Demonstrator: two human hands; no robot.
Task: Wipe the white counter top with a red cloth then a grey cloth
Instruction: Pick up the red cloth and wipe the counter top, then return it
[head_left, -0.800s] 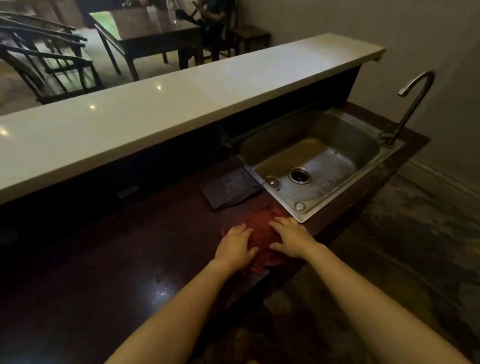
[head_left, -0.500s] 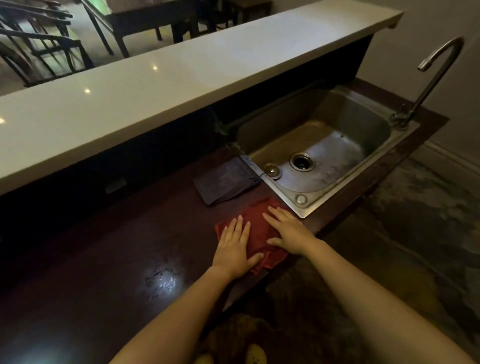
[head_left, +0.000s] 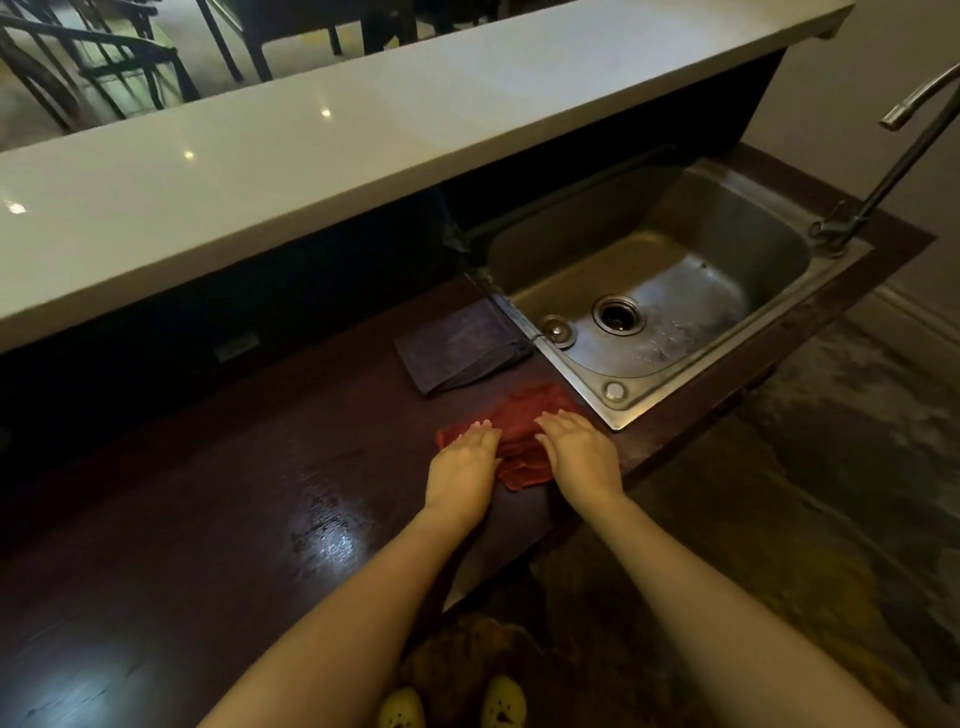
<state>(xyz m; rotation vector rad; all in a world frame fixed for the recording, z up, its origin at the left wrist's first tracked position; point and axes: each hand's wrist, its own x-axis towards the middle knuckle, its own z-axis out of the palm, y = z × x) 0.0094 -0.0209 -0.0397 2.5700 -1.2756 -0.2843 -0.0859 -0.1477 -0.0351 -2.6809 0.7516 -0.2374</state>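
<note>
A red cloth (head_left: 522, 431) lies crumpled on the dark lower worktop (head_left: 234, 493), just left of the sink's near corner. My left hand (head_left: 465, 462) rests flat on its left part, fingers together. My right hand (head_left: 579, 452) presses flat on its right part. Neither hand grips it. A folded grey cloth (head_left: 460, 345) lies beyond the red one, against the sink's left rim. The long white counter top (head_left: 311, 130) runs raised across the back, above both cloths.
A steel sink (head_left: 769, 223) with a drain (head_left: 618, 314) fills the worktop's right end, with a curved tap (head_left: 904, 140) at its far corner. Dark chairs and a table stand beyond the white counter. The floor edge runs close on the right.
My view has tilted down and closer. My left hand has closed its spread fingers and both hands have shifted slightly on the red cloth, which stays on the worktop.
</note>
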